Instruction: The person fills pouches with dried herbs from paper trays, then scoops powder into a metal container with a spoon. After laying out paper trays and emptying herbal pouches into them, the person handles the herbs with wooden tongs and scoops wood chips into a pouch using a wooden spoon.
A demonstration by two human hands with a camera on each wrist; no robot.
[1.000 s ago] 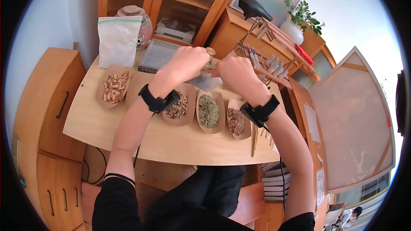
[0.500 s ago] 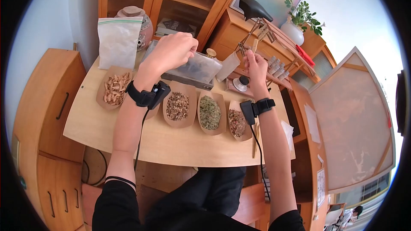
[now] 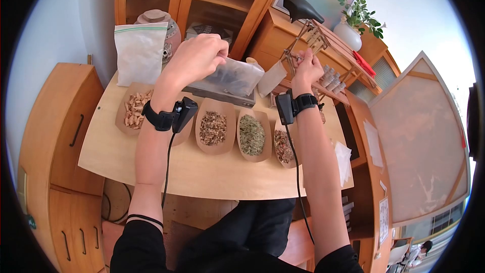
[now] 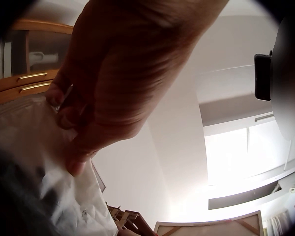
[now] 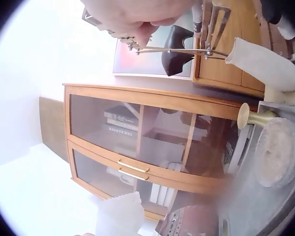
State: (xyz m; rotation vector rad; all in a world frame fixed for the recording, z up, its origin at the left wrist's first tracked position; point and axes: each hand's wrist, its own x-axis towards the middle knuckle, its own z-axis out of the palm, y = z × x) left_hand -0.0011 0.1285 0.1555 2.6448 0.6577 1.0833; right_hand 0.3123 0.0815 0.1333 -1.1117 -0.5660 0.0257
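My left hand (image 3: 197, 58) pinches the top edge of a translucent plastic bag (image 3: 235, 77) with dark contents, above a grey box (image 3: 222, 96) at the back of the table. In the left wrist view the fingertips press the bag (image 4: 54, 172) near its upper edge. My right hand (image 3: 308, 68) is raised beside the folding arm of a black desk lamp (image 3: 301, 9), fingers bent together near pale wooden slats (image 3: 317, 41). In the right wrist view its fingertips (image 5: 145, 37) overlap the lamp arm; I cannot tell whether they hold anything.
Paper trays with pale slices (image 3: 135, 111), brown bits (image 3: 213, 129), green dried herb (image 3: 251, 136) and reddish bits (image 3: 284, 147) stand along the table. A white zip bag (image 3: 141, 53) is back left, small bottles (image 3: 333, 81) right, white sheets (image 3: 343, 159) at the right edge.
Both hands were together at the plastic bag. The right hand has let go and moved right and up to the lamp arm; the left hand has shifted left and up with the bag.
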